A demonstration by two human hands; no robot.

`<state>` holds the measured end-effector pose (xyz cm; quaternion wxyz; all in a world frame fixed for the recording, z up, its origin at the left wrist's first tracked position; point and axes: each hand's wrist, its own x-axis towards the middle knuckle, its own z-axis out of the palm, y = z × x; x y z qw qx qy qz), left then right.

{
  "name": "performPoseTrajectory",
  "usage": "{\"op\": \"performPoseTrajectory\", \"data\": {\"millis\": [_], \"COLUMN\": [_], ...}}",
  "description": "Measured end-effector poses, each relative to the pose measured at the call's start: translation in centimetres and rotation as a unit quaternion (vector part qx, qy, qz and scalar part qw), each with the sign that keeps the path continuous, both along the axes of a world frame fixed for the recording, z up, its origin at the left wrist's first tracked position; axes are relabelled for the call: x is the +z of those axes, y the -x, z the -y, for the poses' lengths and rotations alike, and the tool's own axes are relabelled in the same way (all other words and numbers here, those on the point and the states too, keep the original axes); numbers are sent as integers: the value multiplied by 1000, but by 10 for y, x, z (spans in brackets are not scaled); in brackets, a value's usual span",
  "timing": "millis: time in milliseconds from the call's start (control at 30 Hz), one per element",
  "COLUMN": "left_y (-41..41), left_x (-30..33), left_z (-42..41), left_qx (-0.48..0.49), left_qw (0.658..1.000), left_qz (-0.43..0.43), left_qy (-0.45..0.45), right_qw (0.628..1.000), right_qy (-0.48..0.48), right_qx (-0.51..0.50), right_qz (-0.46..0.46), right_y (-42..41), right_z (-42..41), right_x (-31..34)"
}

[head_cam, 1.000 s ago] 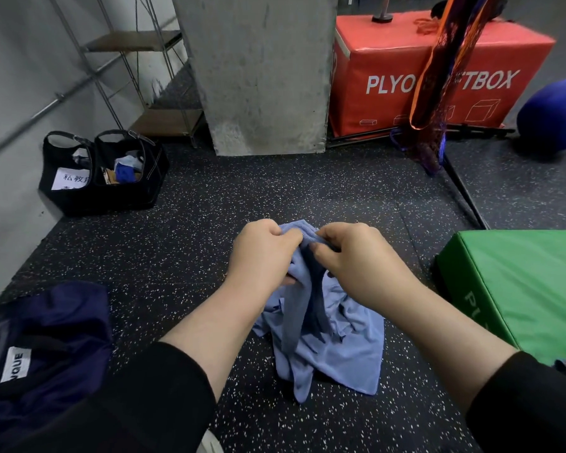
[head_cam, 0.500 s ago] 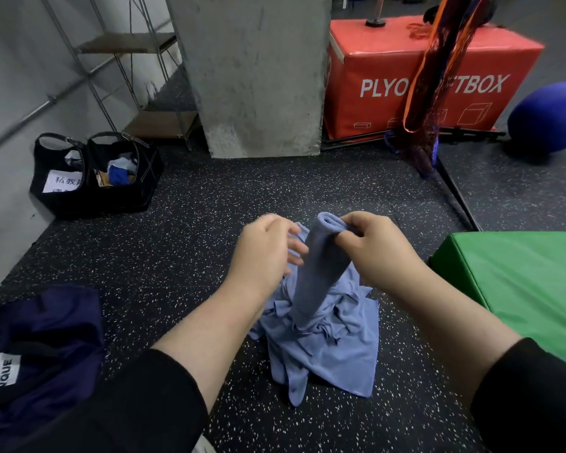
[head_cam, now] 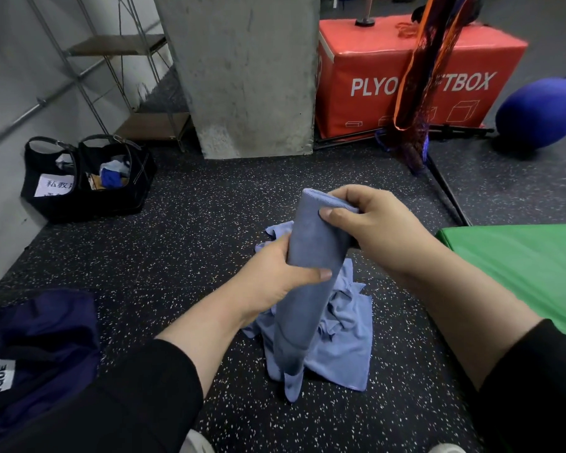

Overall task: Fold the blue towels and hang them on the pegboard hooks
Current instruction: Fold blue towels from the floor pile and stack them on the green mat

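Towel [head_cam: 311, 256]: soft blue cloth, I see it drawn into a long roll above the speckled rubber floor [head_cam: 193, 243] | right hand [head_cam: 379, 230] pinches top edge | left hand [head_cam: 275, 279] wraps mid-roll | tail in crumpled blue pile [head_cam: 343, 341]

Blue towel [head_cam: 311, 256], white-speckled black floor [head_cam: 209, 230]

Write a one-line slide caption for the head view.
Both hands, left and right, lift one blue towel from a crumpled pile on speckled floor.
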<state>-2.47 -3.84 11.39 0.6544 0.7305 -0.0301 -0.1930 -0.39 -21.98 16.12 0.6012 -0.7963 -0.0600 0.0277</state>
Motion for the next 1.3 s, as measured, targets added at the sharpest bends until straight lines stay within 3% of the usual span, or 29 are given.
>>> {"op": "performPoseTrajectory", "data": {"millis": [533, 933, 1100, 1300], "left_y": [23, 48, 49, 55], "left_x": [-14, -17, -2, 10], "left_z": [-26, -80, -87, -45], "left_qx": [-137, -90, -41, 32], "left_qw": [976, 969, 978, 997], "left_qz": [-123, -130, -99, -68], "left_qy": [-114, -189, -180, -34], "right_qw": [967, 940, 929, 922], "right_qy": [-185, -207, -207, -196], "right_qx": [-154, -232, -266, -299], "right_qz": [-88, -141, -153, -151], "right_y": [4, 16, 24, 41], "right_z": [48, 76, 96, 151], "right_x": [-3, -31, -32, -12]}}
